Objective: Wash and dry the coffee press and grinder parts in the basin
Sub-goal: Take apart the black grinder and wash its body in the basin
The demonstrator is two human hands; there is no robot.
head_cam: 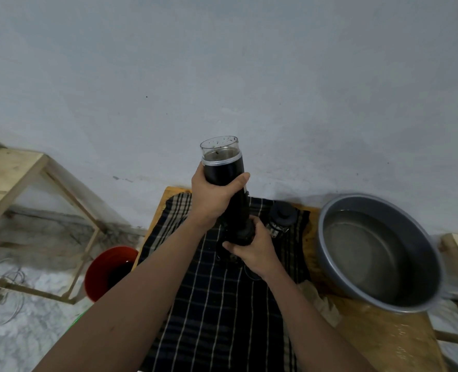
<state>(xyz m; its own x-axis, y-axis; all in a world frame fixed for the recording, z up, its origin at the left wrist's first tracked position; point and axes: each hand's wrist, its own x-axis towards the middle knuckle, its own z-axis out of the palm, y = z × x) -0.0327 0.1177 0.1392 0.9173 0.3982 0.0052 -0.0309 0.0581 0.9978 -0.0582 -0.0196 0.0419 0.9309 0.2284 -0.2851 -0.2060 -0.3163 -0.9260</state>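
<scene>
Dark checked cloth (222, 304) covers most of the wooden table (383, 331) to the left of the basin (421, 264). We take it for a drying pad that catches drips from washed parts. The grey metal basin sits at the table's right edge with water in it, within easy reach for dipping. Well to the left of the basin, down on the floor, stands a red bucket (98, 275) holding dark liquid; we guess it takes the dirty coffee waste. The grinder (223, 173) is held up in the air, left of the basin and above the cloth, tilted slightly away from us. Our left hand (214, 196) is wrapped firmly round its black upper body, while our right hand (254, 245) is clenched on its lower end. That opposed grip suggests we mean to twist the sections apart before washing. Its clear cap (218, 146), specked with grounds, points upward. The coffee press (281, 216) waits on the cloth just left of the basin. A crumpled pale rag (319, 299) lies against the basin's near side.
</scene>
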